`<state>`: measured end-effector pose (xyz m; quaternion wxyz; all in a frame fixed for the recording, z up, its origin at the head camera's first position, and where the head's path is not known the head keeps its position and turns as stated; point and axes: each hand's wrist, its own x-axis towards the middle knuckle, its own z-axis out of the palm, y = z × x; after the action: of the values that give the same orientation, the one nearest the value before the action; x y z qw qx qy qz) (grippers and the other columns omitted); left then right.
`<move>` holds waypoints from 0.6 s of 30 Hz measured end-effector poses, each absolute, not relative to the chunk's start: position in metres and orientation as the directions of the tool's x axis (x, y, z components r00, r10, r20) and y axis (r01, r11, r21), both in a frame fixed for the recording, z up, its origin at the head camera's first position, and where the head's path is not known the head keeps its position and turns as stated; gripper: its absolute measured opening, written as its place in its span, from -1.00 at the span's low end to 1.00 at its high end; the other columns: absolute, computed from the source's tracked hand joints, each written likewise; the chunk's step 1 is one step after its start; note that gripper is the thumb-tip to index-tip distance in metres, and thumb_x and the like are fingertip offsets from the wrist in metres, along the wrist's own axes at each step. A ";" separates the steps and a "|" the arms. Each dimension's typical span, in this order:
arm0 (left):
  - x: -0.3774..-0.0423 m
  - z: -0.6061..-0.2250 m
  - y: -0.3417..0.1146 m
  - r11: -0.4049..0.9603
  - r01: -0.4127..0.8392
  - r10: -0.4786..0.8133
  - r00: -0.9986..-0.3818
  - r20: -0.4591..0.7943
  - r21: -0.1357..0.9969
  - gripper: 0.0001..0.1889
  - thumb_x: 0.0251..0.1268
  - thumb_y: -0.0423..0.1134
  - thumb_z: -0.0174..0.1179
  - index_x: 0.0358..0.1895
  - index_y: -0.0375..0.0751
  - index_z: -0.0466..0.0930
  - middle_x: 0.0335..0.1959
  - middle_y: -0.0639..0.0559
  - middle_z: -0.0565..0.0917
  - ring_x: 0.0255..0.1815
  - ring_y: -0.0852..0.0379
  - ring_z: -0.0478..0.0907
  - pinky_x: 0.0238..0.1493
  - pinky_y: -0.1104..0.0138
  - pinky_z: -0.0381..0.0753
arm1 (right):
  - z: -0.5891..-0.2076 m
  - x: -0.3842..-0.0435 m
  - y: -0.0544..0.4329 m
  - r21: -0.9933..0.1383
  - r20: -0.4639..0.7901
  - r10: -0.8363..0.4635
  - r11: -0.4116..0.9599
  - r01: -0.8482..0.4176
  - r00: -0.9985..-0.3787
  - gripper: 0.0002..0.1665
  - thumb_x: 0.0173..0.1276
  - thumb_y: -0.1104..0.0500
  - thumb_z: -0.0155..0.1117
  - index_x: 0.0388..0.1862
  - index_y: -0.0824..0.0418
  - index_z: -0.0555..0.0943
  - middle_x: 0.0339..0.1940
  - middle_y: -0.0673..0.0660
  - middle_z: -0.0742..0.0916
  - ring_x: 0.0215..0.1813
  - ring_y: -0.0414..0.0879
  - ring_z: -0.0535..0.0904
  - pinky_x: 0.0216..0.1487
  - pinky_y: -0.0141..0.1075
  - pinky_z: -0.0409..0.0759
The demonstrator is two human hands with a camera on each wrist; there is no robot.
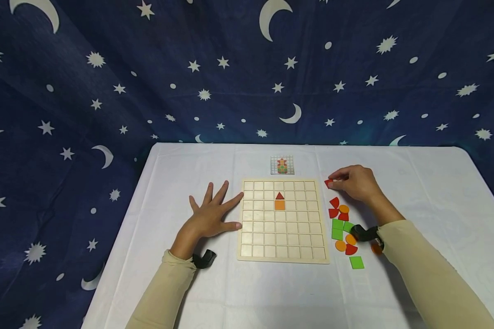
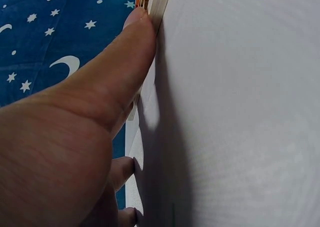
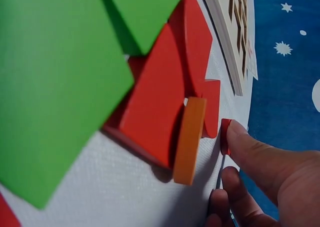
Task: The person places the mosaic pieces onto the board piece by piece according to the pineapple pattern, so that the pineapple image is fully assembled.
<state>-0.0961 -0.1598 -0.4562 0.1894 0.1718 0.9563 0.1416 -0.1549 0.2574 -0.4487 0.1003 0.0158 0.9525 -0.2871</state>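
Observation:
A wooden grid board (image 1: 269, 238) lies on the table, with a red triangle (image 1: 279, 196) directly above an orange square (image 1: 279, 205) in its upper cells. Along the board's left edge my left hand (image 1: 207, 220) rests with fingers spread, thumb and index finger reaching the rim. Off the board's upper right corner, my right hand (image 1: 357, 183) pinches a small red piece (image 3: 225, 137) between thumb and fingers. Much of that piece's outline is hidden by the fingers. Below this hand lie red quarter-circle pieces (image 1: 351, 249), orange discs (image 1: 340, 246) and green squares (image 1: 357, 262).
Behind the board sits a small card (image 1: 282, 165) printed with a coloured grid pattern. A white cloth covers the table (image 1: 206, 292), and a dark blue curtain (image 1: 230, 114) with moons and stars hangs behind it. One orange disc (image 1: 376, 248) lies partly beneath the right wrist.

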 end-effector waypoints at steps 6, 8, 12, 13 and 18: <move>-0.096 -0.457 -0.160 0.900 0.275 0.384 -0.868 -0.316 0.339 -0.06 0.19 0.42 0.27 0.62 0.43 0.06 0.73 -0.02 -0.24 0.68 -0.34 -0.50 0.27 -0.66 -0.43 | -0.448 -0.153 0.256 -0.539 -0.175 -0.037 0.840 0.065 -0.984 -0.74 0.31 0.10 0.49 -0.11 0.22 0.77 -0.26 0.23 0.75 -0.13 0.12 0.50 -0.11 -0.11 0.40; -0.096 -0.457 -0.160 0.900 0.276 0.384 -0.868 -0.316 0.337 -0.06 0.19 0.42 0.26 0.62 0.43 0.06 0.73 -0.02 -0.24 0.68 -0.35 -0.50 0.27 -0.66 -0.43 | -0.448 -0.152 0.256 -0.539 -0.162 -0.040 0.840 0.054 -0.986 -0.78 0.30 0.11 0.50 -0.18 0.23 0.76 -0.33 0.20 0.74 -0.16 0.12 0.50 -0.12 -0.12 0.39; -0.096 -0.458 -0.161 0.900 0.279 0.385 -0.869 -0.310 0.336 -0.06 0.18 0.43 0.26 0.62 0.43 0.06 0.73 -0.01 -0.24 0.68 -0.35 -0.50 0.26 -0.66 -0.42 | -0.447 -0.150 0.256 -0.541 -0.143 -0.050 0.840 0.036 -0.988 -0.82 0.31 0.15 0.50 -0.20 0.22 0.73 -0.37 0.17 0.73 -0.19 0.10 0.52 -0.10 -0.12 0.40; -0.096 -0.459 -0.161 0.899 0.279 0.385 -0.870 -0.309 0.337 -0.06 0.18 0.43 0.26 0.61 0.44 0.07 0.73 -0.01 -0.24 0.68 -0.35 -0.50 0.26 -0.66 -0.42 | -0.447 -0.149 0.256 -0.543 -0.145 -0.053 0.839 0.034 -0.988 -0.82 0.31 0.16 0.49 -0.18 0.23 0.73 -0.36 0.17 0.73 -0.19 0.10 0.53 -0.08 -0.11 0.41; -0.096 -0.459 -0.161 0.898 0.277 0.385 -0.870 -0.308 0.341 -0.06 0.17 0.43 0.27 0.61 0.44 0.06 0.73 -0.01 -0.24 0.68 -0.35 -0.50 0.26 -0.66 -0.43 | -0.447 -0.147 0.255 -0.543 -0.164 -0.067 0.839 0.034 -0.984 -0.80 0.35 0.18 0.46 -0.12 0.25 0.72 -0.34 0.17 0.72 -0.16 0.09 0.52 -0.02 -0.08 0.45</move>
<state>-0.0963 -0.1606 -0.4590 0.1873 0.1731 0.9561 0.1444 -0.1470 0.2554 -0.4473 0.0886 -0.0086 0.9548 -0.2836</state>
